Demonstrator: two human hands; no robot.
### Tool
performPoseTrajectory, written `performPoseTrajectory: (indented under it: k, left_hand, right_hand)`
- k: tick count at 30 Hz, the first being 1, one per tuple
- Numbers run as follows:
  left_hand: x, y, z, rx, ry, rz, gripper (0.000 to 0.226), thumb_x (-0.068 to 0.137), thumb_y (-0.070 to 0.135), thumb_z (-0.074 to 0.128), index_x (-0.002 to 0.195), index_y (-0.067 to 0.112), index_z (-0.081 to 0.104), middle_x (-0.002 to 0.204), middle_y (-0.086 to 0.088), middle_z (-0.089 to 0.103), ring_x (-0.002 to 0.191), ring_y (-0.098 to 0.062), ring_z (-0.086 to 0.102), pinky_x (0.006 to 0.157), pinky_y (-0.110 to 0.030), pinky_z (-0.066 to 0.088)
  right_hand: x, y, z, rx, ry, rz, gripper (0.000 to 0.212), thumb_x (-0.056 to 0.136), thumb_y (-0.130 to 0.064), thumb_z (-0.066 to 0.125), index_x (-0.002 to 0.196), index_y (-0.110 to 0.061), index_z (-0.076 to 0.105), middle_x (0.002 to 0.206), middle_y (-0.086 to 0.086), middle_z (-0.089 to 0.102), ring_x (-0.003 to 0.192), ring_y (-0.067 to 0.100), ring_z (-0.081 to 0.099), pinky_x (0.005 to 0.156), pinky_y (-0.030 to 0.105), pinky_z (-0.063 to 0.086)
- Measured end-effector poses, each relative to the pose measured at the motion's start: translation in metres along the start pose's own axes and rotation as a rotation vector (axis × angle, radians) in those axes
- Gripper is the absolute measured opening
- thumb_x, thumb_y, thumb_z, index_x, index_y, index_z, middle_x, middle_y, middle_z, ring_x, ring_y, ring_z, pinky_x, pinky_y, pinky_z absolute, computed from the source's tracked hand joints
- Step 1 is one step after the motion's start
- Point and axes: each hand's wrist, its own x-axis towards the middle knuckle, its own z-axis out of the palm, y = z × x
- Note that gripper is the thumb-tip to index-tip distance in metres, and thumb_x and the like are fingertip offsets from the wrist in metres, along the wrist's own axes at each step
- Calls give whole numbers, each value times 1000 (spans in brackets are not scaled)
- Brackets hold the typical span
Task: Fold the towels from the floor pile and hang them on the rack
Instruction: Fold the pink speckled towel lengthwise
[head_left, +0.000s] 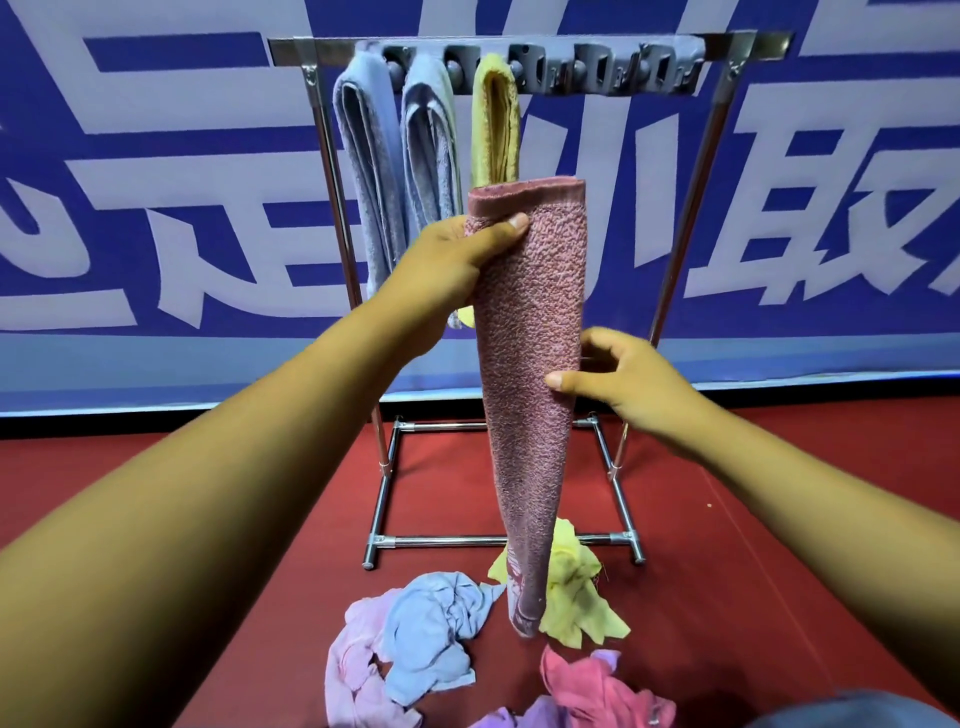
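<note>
A folded dusty-pink towel (530, 332) hangs lengthwise in front of me, its lower end near the floor pile. My left hand (457, 260) pinches it near the top edge, thumb across the front. My right hand (618, 384) holds its middle from the right side, thumb on the front. Behind it stands the metal rack (519, 47) with a grey clip bar. Two blue towels (363, 171) (431, 156) and a yellow towel (493, 124) hang folded on its left half. The floor pile (467, 649) holds crumpled blue, lilac, yellow and pink towels.
The rack's base frame (498, 540) rests on the red floor (779, 545) just beyond the pile. A blue banner wall (156, 208) with large white characters runs behind the rack. The clips (623, 67) on the bar's right half hold nothing.
</note>
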Motion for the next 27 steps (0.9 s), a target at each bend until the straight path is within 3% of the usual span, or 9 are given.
performPoseTrajectory:
  k: [3,6,12,14,18,20,23,25,27]
  left_hand:
    - [4,5,-4,-4,11,-7,11,95,23,58,85,18,59,81,3,66,71,-9,60,66,-22,45]
    - [7,12,-6,15,42,5,11,95,23,58,85,18,60,79,5,66,70,-8,59,65,-21,43]
    - [12,33,-11,48,54,44,10,95,25,57,89,18,60,84,5,67,73,-7,61,69,-22,46]
    - [12,38,-13,59,57,53,10,95,26,57,89,19,60,83,6,68,71,-5,62,67,-20,47]
    - [11,38,-14,78,51,40,9,94,25,58,90,18,61,86,5,69,74,-7,64,71,-22,49]
    - [10,35,-13,73,30,29,10,94,25,59,91,16,61,86,3,69,74,-8,64,73,-23,50]
    - [9,30,-13,58,15,15,11,94,26,59,94,15,61,89,1,68,79,-12,63,79,-27,48]
    - [9,29,-12,48,10,21,10,94,26,59,94,16,61,89,1,68,79,-12,62,77,-27,47]
    - [8,29,-10,32,-4,26,10,94,26,58,95,16,62,89,1,70,79,-11,64,78,-26,49]
  right_hand:
    - [2,4,1,-28,-45,-12,18,84,-4,68,101,-10,68,96,1,70,85,1,64,87,21,49]
    - [2,12,4,-66,-56,-3,13,85,-5,68,94,-14,70,89,-5,70,77,-6,60,81,14,47]
    - [-7,42,12,-149,-82,42,10,82,-9,72,75,-15,69,75,-3,69,70,-4,55,74,16,42]
    - [-9,53,15,-176,-74,50,10,82,-8,72,74,-14,69,78,4,69,76,3,55,78,24,41]
    - [-10,66,17,-255,-47,68,22,82,-8,71,69,-25,65,79,-1,67,77,7,54,79,30,42]
    - [-10,64,17,-283,-58,106,13,81,-6,71,81,-18,67,88,2,69,86,11,59,84,28,44]
    - [-1,36,11,-132,-12,101,40,80,-3,73,115,-10,56,113,2,63,105,14,59,91,14,42]
    - [9,1,6,66,26,34,55,80,-10,73,127,-14,46,124,-1,58,110,10,57,98,20,44]
    - [17,-30,1,250,-42,-27,59,79,-20,73,130,-16,44,126,-2,59,112,6,59,97,23,48]
